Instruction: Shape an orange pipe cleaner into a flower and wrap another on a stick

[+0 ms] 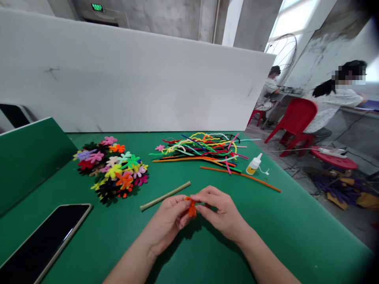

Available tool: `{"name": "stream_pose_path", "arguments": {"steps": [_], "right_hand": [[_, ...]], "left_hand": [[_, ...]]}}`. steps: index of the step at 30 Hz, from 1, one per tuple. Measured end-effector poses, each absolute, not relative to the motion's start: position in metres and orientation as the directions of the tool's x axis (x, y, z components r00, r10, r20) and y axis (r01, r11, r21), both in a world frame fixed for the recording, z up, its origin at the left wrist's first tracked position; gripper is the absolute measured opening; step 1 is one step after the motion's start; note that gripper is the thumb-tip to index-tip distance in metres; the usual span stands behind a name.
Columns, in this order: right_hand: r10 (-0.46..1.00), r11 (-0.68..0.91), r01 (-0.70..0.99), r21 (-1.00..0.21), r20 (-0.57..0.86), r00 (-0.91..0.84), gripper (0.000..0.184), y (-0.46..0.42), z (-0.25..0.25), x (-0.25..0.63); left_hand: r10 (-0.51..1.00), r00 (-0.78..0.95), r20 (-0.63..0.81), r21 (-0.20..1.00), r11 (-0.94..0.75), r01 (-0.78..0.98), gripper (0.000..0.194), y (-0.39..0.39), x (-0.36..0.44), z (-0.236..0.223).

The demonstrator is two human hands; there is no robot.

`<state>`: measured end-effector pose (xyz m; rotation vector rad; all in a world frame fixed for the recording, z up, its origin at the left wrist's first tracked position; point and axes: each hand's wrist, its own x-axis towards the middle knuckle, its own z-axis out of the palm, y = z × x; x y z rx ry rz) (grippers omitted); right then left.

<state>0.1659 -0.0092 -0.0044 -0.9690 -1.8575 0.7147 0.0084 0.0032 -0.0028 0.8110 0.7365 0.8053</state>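
Note:
Between my two hands, just above the green table, is a small orange pipe-cleaner flower [192,210]. My left hand [169,221] is closed, pinching the flower from the left. From the right, the thumb and fingers of my right hand [220,211] close on its upper edge. Behind my left hand a thin pale stick [166,195] lies slanted on the table. An orange pipe cleaner [241,174] lies beyond my right hand, touching neither hand.
Pipe-cleaner flowers [114,171] in many colours are heaped at the left. Loose pipe cleaners [201,148] lie tangled at the back, beside a small glue bottle [254,165]. A phone [44,242] rests front left. A white partition [133,79] borders the table [296,232]; two people sit beyond, right.

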Motion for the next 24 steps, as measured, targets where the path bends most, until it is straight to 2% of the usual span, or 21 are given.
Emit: {"name": "stream_pose_path", "arguments": {"steps": [7, 17, 24], "right_hand": [[0.759, 0.651, 0.458, -0.606, 0.519, -0.392, 0.017, -0.0072, -0.0006, 0.1718], [0.837, 0.548, 0.574, -0.609, 0.387, -0.387, 0.016, -0.0124, 0.0015, 0.1655], [0.866, 0.499, 0.623, -0.603, 0.307, -0.396, 0.013, -0.0119, 0.0027, 0.1658]], "left_hand": [[0.769, 0.575, -0.28, 0.824, 0.499, -0.266, 0.023, 0.001, 0.007, -0.0049], [0.771, 0.581, -0.261, 0.847, 0.472, -0.247, 0.019, 0.0021, 0.0076, -0.0008], [0.809, 0.551, -0.207, 0.947, 0.306, -0.094, 0.021, 0.0028, 0.005, -0.0001]]}}
